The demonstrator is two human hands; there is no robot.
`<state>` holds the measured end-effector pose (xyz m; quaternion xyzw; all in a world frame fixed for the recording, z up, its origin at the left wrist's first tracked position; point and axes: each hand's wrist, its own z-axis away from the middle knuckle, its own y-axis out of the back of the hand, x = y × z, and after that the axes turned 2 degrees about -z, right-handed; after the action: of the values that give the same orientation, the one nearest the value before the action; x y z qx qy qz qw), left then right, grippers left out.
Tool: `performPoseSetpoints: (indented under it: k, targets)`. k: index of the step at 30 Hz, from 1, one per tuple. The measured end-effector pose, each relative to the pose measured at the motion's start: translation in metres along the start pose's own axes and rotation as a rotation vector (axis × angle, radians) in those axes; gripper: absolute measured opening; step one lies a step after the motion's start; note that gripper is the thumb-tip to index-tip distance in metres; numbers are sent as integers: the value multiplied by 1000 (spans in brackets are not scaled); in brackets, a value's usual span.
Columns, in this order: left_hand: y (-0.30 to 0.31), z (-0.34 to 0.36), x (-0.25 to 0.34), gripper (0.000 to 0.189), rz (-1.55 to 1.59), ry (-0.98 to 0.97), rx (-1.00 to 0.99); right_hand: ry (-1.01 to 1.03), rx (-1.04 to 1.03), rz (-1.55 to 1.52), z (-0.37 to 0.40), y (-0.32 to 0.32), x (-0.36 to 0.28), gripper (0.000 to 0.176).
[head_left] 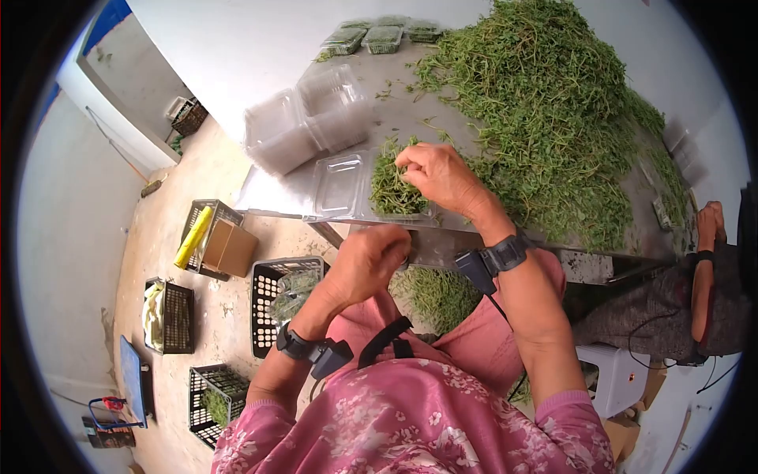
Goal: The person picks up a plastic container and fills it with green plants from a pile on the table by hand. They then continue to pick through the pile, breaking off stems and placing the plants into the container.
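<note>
An open clear plastic box lies at the table's front edge, its lid point(340, 185) folded out to the left and its tray heaped with green sprigs point(395, 186). Over the right side of that heap is my right hand point(439, 175), its fingers pinched at the greens; whether a sprig is between them is too small to tell. My left hand point(373, 257) hovers just off the table edge, below the box, fingers curled in; what they hold, if anything, is hidden. A large pile of greens point(545, 110) covers the table's right part. Stacked empty clear boxes point(304, 118) stand behind the lid.
Filled boxes point(384, 39) sit at the table's back. On the floor at left are black crates point(167, 316), a cardboard box point(229, 248) and a blue trolley point(133, 379). More greens point(442, 299) lie beneath the table. A co-worker's hands point(709, 225) show at far right.
</note>
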<state>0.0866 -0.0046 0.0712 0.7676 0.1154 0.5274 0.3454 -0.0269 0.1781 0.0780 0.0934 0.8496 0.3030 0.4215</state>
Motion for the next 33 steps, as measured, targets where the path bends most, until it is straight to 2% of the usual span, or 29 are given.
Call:
performPoseSetpoints:
  k: [1, 3, 4, 7, 12, 15, 18, 22, 27, 30, 33]
  targets:
    - [-6, 2, -4, 12, -35, -71, -93, -25, 36, -16, -1, 4, 1, 14]
    - [-8, 5, -5, 13, -95, -124, -92, -80, 113, -45, -2, 11, 4, 13]
    - [-8, 4, -4, 13, -124, -152, -95, -32, 183, -54, -3, 13, 8, 12]
    - [9, -11, 7, 12, -145, -52, 129, -75, 239, 24, -2, 21, 10, 10]
    - [12, -49, -18, 11, -378, -100, 446, -15, 174, 140, 1, 10, 17, 10]
    - [8, -53, -32, 12, -640, -5, 388, -14, 66, 212, 4, -4, 10, 9]
    - [6, -51, -33, 9, -682, 74, 368, 65, -45, 334, 9, -12, 0, 7]
    - [7, -53, -38, 6, -580, 40, 348, 104, -182, 141, 7, -25, 1, 9]
    - [17, -55, -37, 11, -357, -5, 282, 83, -76, 12, 1, -20, 10, 10]
    - [22, -54, -28, 13, -350, 70, 272, -10, 40, -5, -3, -8, 6, 10]
    - [24, -55, -23, 11, -340, 36, 309, -61, 160, 11, -6, 6, 4, 11]
